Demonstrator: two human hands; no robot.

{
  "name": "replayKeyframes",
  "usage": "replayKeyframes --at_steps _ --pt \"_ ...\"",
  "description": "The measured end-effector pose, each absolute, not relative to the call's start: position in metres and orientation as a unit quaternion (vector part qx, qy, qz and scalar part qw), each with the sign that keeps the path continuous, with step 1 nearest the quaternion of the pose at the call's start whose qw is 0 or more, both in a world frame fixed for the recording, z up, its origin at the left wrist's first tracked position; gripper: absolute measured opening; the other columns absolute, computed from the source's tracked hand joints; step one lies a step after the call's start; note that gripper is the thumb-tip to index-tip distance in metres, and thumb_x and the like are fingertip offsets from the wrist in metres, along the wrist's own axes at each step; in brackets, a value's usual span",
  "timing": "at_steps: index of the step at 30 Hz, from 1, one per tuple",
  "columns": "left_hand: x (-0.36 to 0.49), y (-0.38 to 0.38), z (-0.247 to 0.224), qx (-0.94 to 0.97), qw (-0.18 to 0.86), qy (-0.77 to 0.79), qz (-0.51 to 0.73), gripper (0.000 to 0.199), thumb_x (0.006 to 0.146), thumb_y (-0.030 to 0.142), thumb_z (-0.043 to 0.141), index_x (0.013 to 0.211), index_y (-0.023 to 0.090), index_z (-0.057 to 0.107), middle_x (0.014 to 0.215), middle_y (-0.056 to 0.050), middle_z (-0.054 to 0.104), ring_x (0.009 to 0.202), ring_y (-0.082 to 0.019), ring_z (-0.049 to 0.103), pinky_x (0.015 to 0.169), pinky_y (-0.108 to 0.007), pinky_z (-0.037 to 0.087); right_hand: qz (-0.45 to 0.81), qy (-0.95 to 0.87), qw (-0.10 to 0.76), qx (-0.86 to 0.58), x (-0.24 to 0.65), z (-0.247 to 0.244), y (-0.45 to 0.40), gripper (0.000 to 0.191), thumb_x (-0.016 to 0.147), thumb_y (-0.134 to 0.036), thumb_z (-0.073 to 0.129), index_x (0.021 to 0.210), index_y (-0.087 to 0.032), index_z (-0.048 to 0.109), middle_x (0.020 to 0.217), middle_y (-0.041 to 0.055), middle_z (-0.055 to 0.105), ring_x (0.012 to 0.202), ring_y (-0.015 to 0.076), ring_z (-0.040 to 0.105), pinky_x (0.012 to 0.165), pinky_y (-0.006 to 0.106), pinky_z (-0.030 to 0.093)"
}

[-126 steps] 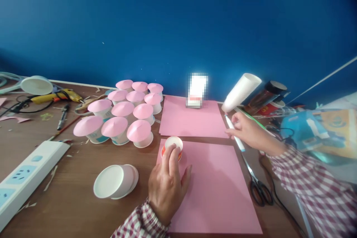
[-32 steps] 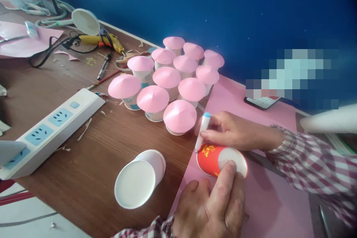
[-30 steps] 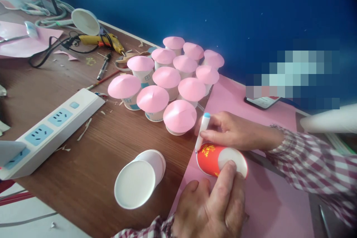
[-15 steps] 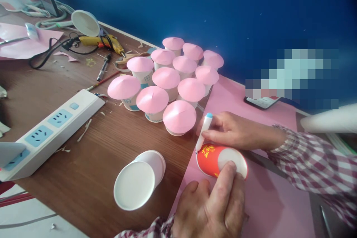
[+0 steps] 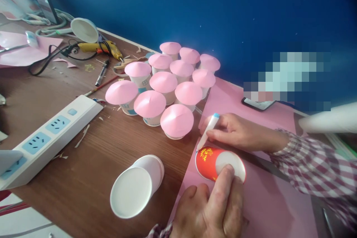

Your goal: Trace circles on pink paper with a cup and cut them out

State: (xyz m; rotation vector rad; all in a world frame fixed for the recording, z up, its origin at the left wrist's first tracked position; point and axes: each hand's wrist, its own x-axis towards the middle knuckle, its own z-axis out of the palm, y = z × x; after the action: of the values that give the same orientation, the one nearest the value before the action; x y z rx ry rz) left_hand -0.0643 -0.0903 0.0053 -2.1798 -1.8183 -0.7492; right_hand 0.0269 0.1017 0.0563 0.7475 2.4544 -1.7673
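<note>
A white marker pen point(image 5: 208, 131) with a blue end is held in my right hand point(image 5: 237, 130), slanting down with its tip at the left rim of a red paper cup point(image 5: 205, 161). The cup bears yellow characters and rests on a large sheet of pink paper point(image 5: 267, 197), its pale round end turned up toward me. My left hand point(image 5: 212, 210) presses its fingertips on that end and steadies the cup. To the left, white paper cups point(image 5: 131, 192) stand bottom up, apart from both hands.
Several small white cups with pink cone roofs point(image 5: 177, 121) crowd the table beyond my hands. A power strip point(image 5: 52, 137), a yellow glue gun point(image 5: 103, 47) and a black pen point(image 5: 102, 72) lie left. A phone point(image 5: 258, 103) is near the blue wall.
The marker leans over more to the right at its upper end, its tip still by the cup's rim. My left hand stays on the cup. The view has shifted slightly.
</note>
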Motion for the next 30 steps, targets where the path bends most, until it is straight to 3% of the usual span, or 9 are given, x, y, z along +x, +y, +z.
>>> replayKeyframes --at_steps 12,19,26,30 --pt "-0.067 -0.087 0.005 -0.75 0.093 -0.594 -0.275 0.036 0.084 0.036 0.049 0.112 0.018 0.063 0.119 -0.006 0.063 0.058 -0.011 0.061 0.057 -0.027 0.051 -0.554 0.763 -0.028 0.332 0.05 0.048 0.096 0.019 0.088 -0.027 0.047 0.088 -0.017 0.063 0.078 -0.0002 0.062 0.071 0.0124 0.055 0.062 0.022 0.043" --pt "-0.068 -0.084 0.003 -0.753 0.087 -0.58 -0.3 0.036 0.084 0.034 0.05 0.113 0.014 0.061 0.113 -0.008 0.066 0.059 -0.012 0.062 0.054 -0.028 0.05 -0.55 0.76 -0.061 0.342 0.065 0.043 0.092 0.019 0.089 -0.028 0.048 0.091 -0.017 0.063 0.076 -0.0006 0.058 0.068 0.0112 0.052 0.063 0.023 0.042" --pt "-0.07 -0.084 0.002 -0.761 0.087 -0.573 -0.291 0.041 0.083 0.037 0.053 0.117 0.013 0.056 0.111 -0.009 0.066 0.077 -0.017 0.066 0.063 -0.029 0.054 -0.555 0.743 -0.099 0.362 0.079 0.041 0.084 0.02 0.089 -0.028 0.048 0.093 -0.017 0.064 0.08 0.0006 0.062 0.07 0.0111 0.054 0.064 0.023 0.043" --pt "-0.07 -0.085 0.004 -0.763 0.086 -0.581 -0.27 0.047 0.079 0.037 0.059 0.119 0.014 0.054 0.113 -0.01 0.065 0.078 -0.019 0.067 0.059 -0.029 0.054 -0.546 0.74 -0.112 0.376 0.089 0.039 0.08 0.02 0.088 -0.027 0.049 0.098 -0.017 0.063 0.076 0.0 0.062 0.067 0.0107 0.054 0.062 0.023 0.043"
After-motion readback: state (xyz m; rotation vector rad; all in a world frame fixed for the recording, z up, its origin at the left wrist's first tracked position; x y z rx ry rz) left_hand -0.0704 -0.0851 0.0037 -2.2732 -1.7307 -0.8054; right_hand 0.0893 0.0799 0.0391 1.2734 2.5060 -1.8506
